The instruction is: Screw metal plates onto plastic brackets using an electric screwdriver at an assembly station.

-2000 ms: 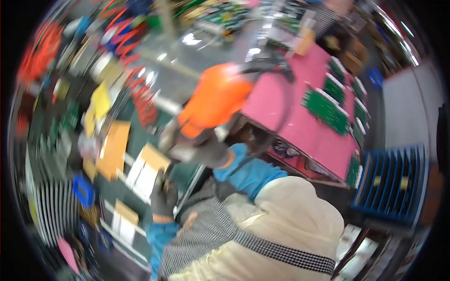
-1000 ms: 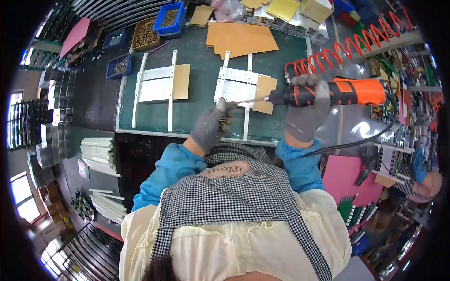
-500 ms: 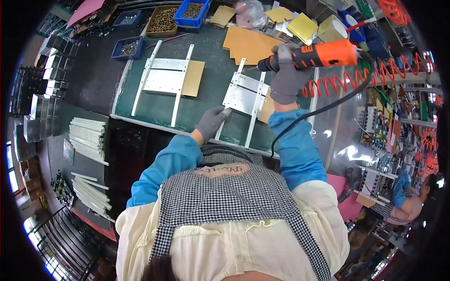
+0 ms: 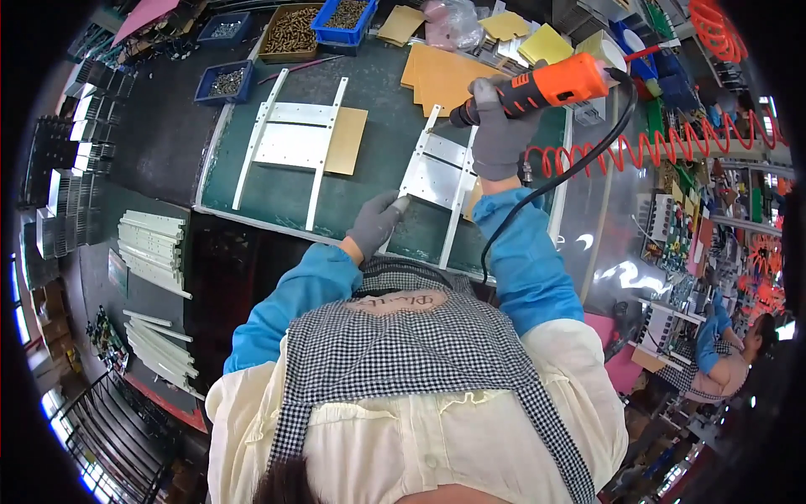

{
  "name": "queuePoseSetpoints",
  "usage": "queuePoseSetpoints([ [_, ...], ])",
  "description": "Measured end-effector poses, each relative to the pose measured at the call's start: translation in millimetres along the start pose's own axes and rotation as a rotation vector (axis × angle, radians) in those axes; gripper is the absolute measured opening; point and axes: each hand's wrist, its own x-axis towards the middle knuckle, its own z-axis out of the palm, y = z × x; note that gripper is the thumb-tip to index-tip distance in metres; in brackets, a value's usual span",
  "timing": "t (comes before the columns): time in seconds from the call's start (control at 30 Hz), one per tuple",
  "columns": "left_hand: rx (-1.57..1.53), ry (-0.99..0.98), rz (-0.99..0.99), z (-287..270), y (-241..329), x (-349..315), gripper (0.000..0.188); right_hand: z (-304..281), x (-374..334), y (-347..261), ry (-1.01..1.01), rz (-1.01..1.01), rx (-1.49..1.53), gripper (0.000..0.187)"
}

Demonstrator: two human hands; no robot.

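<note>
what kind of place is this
It looks like a factory assembly workshop: the right hand holds an orange-and-black power driver, a metal plate on two rails lies on the green workbench, and a blue bin holds many small brass-coloured parts.

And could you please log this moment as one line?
left hand: at near edge of metal frame | right hand: gripping orange power tool | tip: near frame's far end

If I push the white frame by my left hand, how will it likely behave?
The frame should feel stiff: flat plates join two straight rails. Lying low and flat on the bench, it will probably slide rather than tip. The tan sheet poking out at its right may shift separately.
</note>
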Motion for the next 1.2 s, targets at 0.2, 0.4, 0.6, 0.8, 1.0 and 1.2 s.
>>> queuePoseSetpoints([
  [0.2,-0.023,0.007,-0.041,0,5,-3,0.034,8,-1,-10,-0.358,0.036,-0.027,0.037],
  [0.4,-0.040,0.034,-0.028,0,9,-4,0.034,23,-3,-24,-0.264,0.125,-0.082,0.027],
  [0.6,-0.098,0.009,-0.027,0,5,-2,0.035,28,-2,-23,-0.334,0.136,-0.066,0.028],
  [0.8,-0.045,0.031,-0.009,-1,3,-5,0.039,28,-3,-22,-0.346,0.176,-0.085,0.029],
  [1.0,-0.772,0.238,-0.329,-30,-18,-3,0.029,16,4,-68,-0.260,-0.021,0.164,0.027],
  [1.2,-1.199,-0.055,-0.146,-43,31,-26,0.033,16,-31,-106,-0.230,0.111,0.413,0.027],
])
